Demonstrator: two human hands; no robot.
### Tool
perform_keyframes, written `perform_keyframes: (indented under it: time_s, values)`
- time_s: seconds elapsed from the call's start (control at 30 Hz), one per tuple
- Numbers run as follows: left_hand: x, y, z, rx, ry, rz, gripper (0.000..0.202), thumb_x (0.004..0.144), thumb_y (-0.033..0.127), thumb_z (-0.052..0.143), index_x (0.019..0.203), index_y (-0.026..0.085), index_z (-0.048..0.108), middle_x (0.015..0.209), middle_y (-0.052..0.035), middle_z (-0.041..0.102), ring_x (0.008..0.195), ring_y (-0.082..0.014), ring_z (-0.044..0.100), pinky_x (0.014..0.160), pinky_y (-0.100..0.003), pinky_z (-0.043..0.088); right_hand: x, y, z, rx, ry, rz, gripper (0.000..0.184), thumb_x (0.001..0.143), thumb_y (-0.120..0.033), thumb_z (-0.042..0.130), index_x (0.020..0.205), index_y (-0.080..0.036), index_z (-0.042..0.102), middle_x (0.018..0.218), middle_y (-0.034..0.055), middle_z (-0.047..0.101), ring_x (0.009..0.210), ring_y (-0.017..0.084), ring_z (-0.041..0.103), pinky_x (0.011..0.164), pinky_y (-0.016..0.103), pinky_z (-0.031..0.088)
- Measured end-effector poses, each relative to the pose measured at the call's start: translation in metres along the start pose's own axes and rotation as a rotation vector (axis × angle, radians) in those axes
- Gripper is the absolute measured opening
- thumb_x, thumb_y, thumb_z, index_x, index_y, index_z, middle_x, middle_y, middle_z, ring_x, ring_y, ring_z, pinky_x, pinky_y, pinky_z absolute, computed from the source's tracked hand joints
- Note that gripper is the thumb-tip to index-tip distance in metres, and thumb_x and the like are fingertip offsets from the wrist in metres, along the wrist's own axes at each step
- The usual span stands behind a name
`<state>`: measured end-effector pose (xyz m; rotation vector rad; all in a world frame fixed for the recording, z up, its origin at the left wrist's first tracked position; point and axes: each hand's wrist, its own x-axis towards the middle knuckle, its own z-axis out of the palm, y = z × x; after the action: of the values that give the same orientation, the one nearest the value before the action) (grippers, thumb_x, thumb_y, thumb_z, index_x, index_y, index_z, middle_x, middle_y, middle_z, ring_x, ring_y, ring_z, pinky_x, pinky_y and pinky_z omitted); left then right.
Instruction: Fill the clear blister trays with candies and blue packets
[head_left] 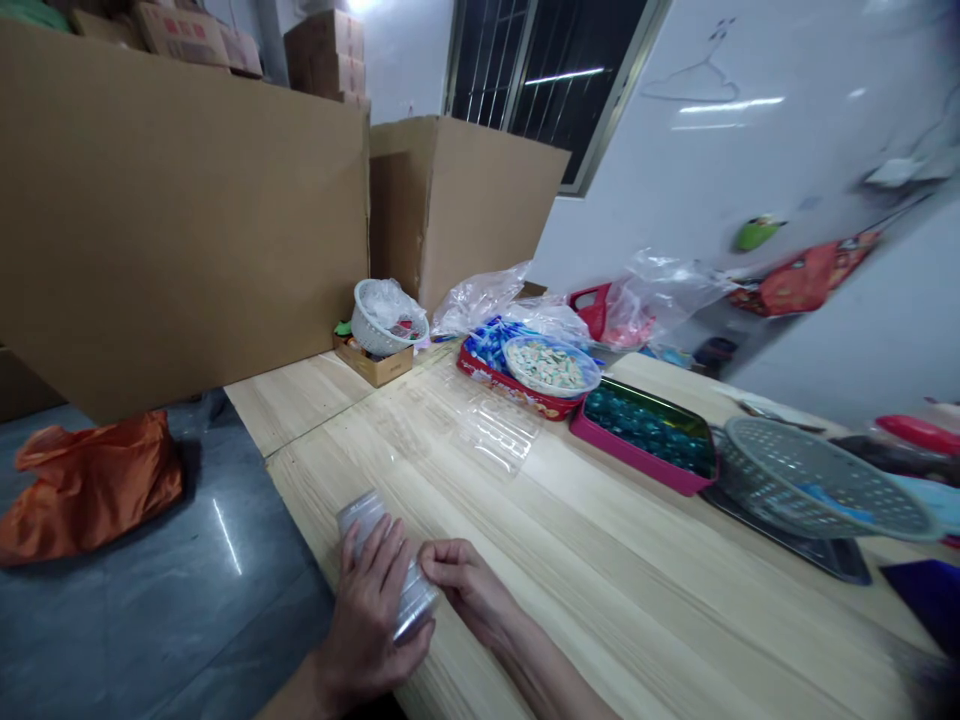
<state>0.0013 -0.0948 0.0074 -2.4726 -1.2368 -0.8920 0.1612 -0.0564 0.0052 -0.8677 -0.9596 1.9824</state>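
An orange plastic bag (90,490) lies on the floor, left of the pine table (600,570); the left hand (367,620) wraps the stack of clear plastic containers (365,518), fingers closed around it; the stack sits between both hands, its long axis running from upper left to lower right; the right hand (465,582) presses curled fingers against its right side; the left hand is nearer; a clear blister tray (499,430), a pink tray of teal items (645,435) and a grey plastic basket (825,480) stand further right.
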Motion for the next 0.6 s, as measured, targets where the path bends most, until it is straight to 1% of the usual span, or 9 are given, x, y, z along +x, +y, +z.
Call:
perform_keyframes:
  time_s: [0.1,0.2,0.27,0.33,0.43,0.53,0.6]
  values:
    - [0.0,0.0,0.001,-0.005,-0.012,-0.002,0.063,0.071,0.03,0.058,0.127,0.002,0.046,0.128,-0.0218,0.054,0.127,-0.0364,0.04,0.108,-0.056,0.021,-0.001,-0.001,0.001,-0.042,0.02,-0.027,0.033,0.061,-0.036,0.074,0.054,-0.015,0.05,0.053,-0.0039,0.041,0.056,0.01,0.031,0.057,0.026,0.021]
    - [0.002,0.001,0.004,-0.029,0.01,-0.028,0.06,0.071,0.03,0.057,0.125,0.005,0.049,0.126,-0.0194,0.057,0.126,-0.0357,0.042,0.108,-0.055,0.02,-0.002,-0.001,0.001,-0.137,0.079,-0.059,0.03,0.064,-0.035,0.07,0.056,-0.016,0.048,0.055,-0.0042,0.04,0.057,0.011,0.031,0.057,0.025,0.022]
    - [0.004,0.002,0.006,-0.052,0.033,-0.054,0.058,0.071,0.031,0.057,0.123,0.007,0.051,0.124,-0.0176,0.059,0.124,-0.0352,0.044,0.109,-0.055,0.019,-0.002,0.0,-0.002,-0.183,0.111,-0.069,0.029,0.065,-0.035,0.069,0.058,-0.017,0.048,0.057,-0.0041,0.04,0.059,0.011,0.032,0.058,0.025,0.023]
    - [0.006,0.004,0.007,-0.069,0.039,-0.072,0.056,0.071,0.032,0.057,0.121,0.008,0.052,0.122,-0.0168,0.06,0.124,-0.0352,0.044,0.109,-0.055,0.019,0.0,0.003,-0.01,-0.207,0.131,-0.067,0.028,0.067,-0.037,0.067,0.06,-0.017,0.049,0.058,-0.004,0.04,0.059,0.011,0.033,0.058,0.025,0.024]
    - [0.007,0.005,0.005,-0.077,0.029,-0.076,0.055,0.07,0.033,0.058,0.119,0.007,0.054,0.121,-0.017,0.061,0.124,-0.0351,0.044,0.11,-0.054,0.018,0.007,0.004,-0.033,-0.246,0.194,-0.073,0.029,0.067,-0.04,0.066,0.06,-0.018,0.049,0.057,-0.0041,0.041,0.057,0.011,0.033,0.057,0.025,0.024]
    - [0.006,0.005,0.001,-0.074,0.023,-0.084,0.054,0.071,0.032,0.059,0.118,0.007,0.055,0.121,-0.0166,0.061,0.123,-0.0347,0.045,0.11,-0.054,0.017,0.017,-0.007,-0.071,-0.332,0.264,-0.093,0.032,0.064,-0.044,0.065,0.056,-0.018,0.049,0.055,-0.0033,0.043,0.056,0.012,0.036,0.057,0.026,0.026]
    - [0.005,0.005,0.0,-0.076,0.028,-0.095,0.053,0.072,0.032,0.059,0.117,0.007,0.055,0.121,-0.0164,0.061,0.123,-0.0346,0.046,0.11,-0.054,0.017,0.025,-0.021,-0.099,-0.467,0.351,-0.109,0.034,0.063,-0.049,0.062,0.054,-0.019,0.05,0.054,-0.0015,0.045,0.055,0.013,0.039,0.057,0.027,0.029]
